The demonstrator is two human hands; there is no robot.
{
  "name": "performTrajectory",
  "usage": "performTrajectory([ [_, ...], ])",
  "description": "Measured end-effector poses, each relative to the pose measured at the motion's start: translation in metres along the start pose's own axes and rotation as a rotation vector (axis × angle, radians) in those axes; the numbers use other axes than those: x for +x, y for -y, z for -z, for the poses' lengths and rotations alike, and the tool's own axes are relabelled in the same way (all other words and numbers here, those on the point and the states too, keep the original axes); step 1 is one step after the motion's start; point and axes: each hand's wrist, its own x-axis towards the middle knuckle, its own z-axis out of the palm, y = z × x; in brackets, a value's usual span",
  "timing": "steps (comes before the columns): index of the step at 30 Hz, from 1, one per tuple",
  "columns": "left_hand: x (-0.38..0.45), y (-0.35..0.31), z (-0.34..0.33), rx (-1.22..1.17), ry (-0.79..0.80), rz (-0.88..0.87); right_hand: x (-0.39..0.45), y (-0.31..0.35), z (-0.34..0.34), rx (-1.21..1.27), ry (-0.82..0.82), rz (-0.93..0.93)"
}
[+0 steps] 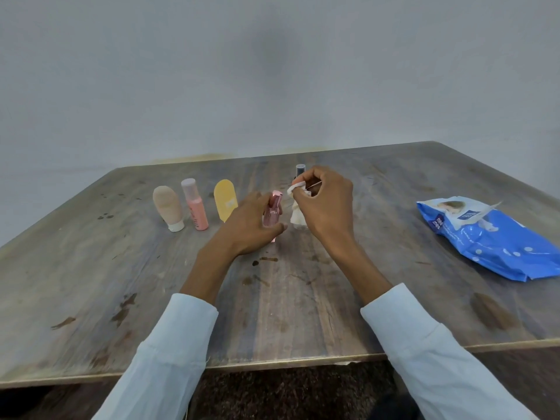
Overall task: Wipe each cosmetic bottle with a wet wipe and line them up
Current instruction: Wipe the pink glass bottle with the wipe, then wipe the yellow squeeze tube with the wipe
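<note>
Grey wall behind a worn wooden counter [91, 283]. Left hand [254, 222] gripped the upright pink bottle [272, 212], long axis vertical. Right hand [324, 204], just right of it, pinched the wipe [298, 204]. Three bottles [194, 207] lined up left; dark bottle [300, 169] far behind.

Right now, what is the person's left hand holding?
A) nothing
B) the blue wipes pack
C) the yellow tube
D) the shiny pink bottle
D: the left hand has its fingers round the shiny pink bottle, upright on the table, while the right hand pinches the white wipe.
</note>
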Motion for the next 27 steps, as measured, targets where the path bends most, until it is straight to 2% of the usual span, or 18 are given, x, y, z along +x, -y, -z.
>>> performTrajectory([
  [5, -0.004, -0.007, 0.001, -0.151, -0.017, 0.005, 0.002, -0.001, 0.0, 0.01, -0.014, -0.002],
  [9, -0.006, -0.005, 0.004, -0.182, 0.015, -0.014, 0.002, 0.0, 0.0, 0.041, -0.016, -0.011],
  [11, -0.006, -0.005, 0.009, -0.21, -0.07, -0.01, 0.001, 0.001, 0.002, 0.061, -0.025, -0.006],
  [15, -0.006, -0.004, 0.024, -0.313, -0.355, -0.037, 0.0, 0.003, 0.003, 0.109, -0.027, 0.01],
  [18, -0.006, 0.0, 0.032, -0.249, -0.546, -0.028, 0.0, 0.002, 0.003, 0.128, -0.025, 0.023],
  [21, -0.004, 0.01, 0.036, -0.113, -0.751, 0.111, -0.001, 0.003, 0.002, 0.133, -0.021, 0.035],
  [24, -0.002, 0.018, 0.036, -0.019, -0.787, 0.178, 0.0, 0.004, 0.001, 0.135, -0.021, 0.043],
  [27, -0.002, 0.021, 0.035, 0.028, -0.733, 0.162, -0.001, 0.005, 0.002, 0.119, -0.014, 0.061],
])
